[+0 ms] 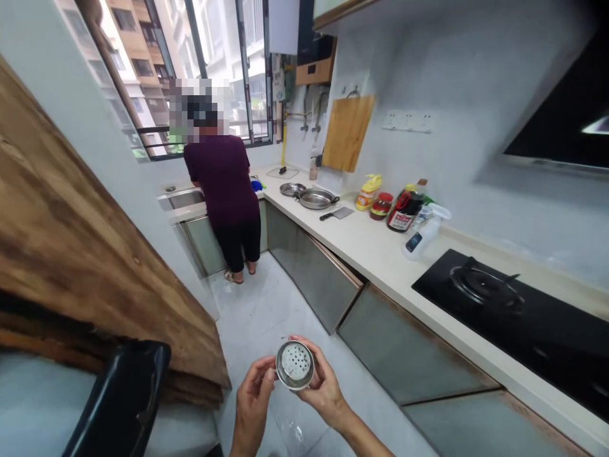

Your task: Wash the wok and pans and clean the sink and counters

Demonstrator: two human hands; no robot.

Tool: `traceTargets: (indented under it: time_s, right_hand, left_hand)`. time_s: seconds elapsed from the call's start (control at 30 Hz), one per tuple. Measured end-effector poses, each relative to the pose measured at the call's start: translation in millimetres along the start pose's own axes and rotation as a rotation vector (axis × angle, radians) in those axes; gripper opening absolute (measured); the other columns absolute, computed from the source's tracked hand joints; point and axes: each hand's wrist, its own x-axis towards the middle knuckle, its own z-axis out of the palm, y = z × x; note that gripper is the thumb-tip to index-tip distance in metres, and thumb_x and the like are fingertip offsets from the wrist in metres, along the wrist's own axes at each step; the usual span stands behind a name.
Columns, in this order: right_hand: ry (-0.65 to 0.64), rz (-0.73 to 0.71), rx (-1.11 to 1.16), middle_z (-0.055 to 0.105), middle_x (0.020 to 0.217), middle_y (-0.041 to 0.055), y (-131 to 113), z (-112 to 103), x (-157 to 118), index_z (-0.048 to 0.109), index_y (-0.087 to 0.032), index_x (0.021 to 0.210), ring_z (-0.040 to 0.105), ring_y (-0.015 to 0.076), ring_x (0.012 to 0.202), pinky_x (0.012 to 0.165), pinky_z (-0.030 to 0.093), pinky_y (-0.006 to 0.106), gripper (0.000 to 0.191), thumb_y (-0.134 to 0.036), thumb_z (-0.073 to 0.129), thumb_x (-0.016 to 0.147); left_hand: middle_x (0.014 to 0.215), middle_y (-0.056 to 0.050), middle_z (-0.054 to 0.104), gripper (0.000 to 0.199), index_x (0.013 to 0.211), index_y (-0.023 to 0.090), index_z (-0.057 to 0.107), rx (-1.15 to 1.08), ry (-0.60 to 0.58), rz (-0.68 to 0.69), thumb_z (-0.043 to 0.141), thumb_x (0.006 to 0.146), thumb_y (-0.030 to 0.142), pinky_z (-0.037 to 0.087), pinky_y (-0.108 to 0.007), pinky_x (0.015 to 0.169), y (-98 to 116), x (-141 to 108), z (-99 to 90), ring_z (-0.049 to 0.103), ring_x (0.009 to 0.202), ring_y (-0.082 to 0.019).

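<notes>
A small round metal cup with a perforated disc inside is held up over the floor, its open face turned toward me. My right hand is closed around its right side, fingers behind the rim and thumb low at the front. At the left edge, my left hand has bent fingers and thumb closed against the rim. The backs of the cup and of several fingertips are hidden.
A person in a purple shirt stands at the sink, facing away. Along the right counter are pans, a cleaver, bottles and a gas stove. A cabinet door hangs askew; wooden boards lean at left.
</notes>
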Motion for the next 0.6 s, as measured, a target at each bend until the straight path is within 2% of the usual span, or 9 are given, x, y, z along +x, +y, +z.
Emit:
traceTargets:
  time_s: [0.07,0.17,0.3,0.37,0.47,0.6]
  right_hand:
    - [0.030,0.010,0.000,0.047,0.147,0.0133,-5,4,10,0.050,-0.025,0.131,0.043,0.0305,0.137,0.115,0.034,0.048,0.079,-0.029,0.086,0.061]
    - [0.072,0.034,-0.022,0.051,0.144,0.0132,-8,2,24,0.050,-0.024,0.132,0.047,0.0299,0.133,0.113,0.036,0.047,0.077,-0.028,0.084,0.062]
    - [0.154,0.064,-0.075,0.059,0.133,0.0118,-3,-12,42,0.051,-0.022,0.130,0.053,0.0293,0.127,0.111,0.039,0.044,0.078,-0.033,0.086,0.061]
    - [0.177,0.078,-0.085,0.061,0.130,0.0112,1,-22,52,0.052,-0.021,0.130,0.054,0.0301,0.125,0.110,0.040,0.044,0.081,-0.035,0.087,0.059]
    - [0.162,0.083,-0.081,0.062,0.129,0.0110,7,-41,71,0.054,-0.021,0.130,0.055,0.0310,0.124,0.109,0.041,0.044,0.082,-0.039,0.087,0.057]
    - [0.107,0.068,-0.155,0.063,0.127,0.0109,13,-69,105,0.058,-0.022,0.127,0.057,0.0332,0.121,0.105,0.043,0.045,0.083,-0.042,0.087,0.052]
  left_hand:
    - [0.091,-0.008,0.072,0.042,0.094,0.018,0.074,0.015,-0.048,-0.004,0.071,0.074,0.054,0.052,-0.029,0.073,7,17,-0.7,0.063,0.082,-0.021]
    - [0.103,-0.010,0.071,0.042,0.100,0.018,0.073,-0.054,-0.097,-0.059,0.071,0.076,0.052,0.053,-0.029,0.074,7,37,3.1,0.062,0.088,-0.022]
    - [0.121,-0.013,0.065,0.048,0.109,0.019,0.070,-0.238,-0.160,-0.217,0.074,0.073,0.050,0.055,-0.035,0.080,0,62,19.9,0.059,0.112,-0.030]
    - [0.125,-0.013,0.064,0.051,0.110,0.019,0.069,-0.268,-0.206,-0.284,0.076,0.071,0.051,0.054,-0.039,0.084,-4,75,30.2,0.058,0.116,-0.033]
    - [0.124,-0.013,0.065,0.060,0.111,0.022,0.068,-0.229,-0.211,-0.378,0.081,0.063,0.054,0.055,-0.041,0.080,-15,97,42.7,0.063,0.107,-0.032]
    - [0.112,-0.012,0.070,0.066,0.105,0.025,0.068,-0.190,-0.159,-0.500,0.084,0.052,0.060,0.054,-0.035,0.067,-33,131,56.9,0.070,0.092,-0.031]
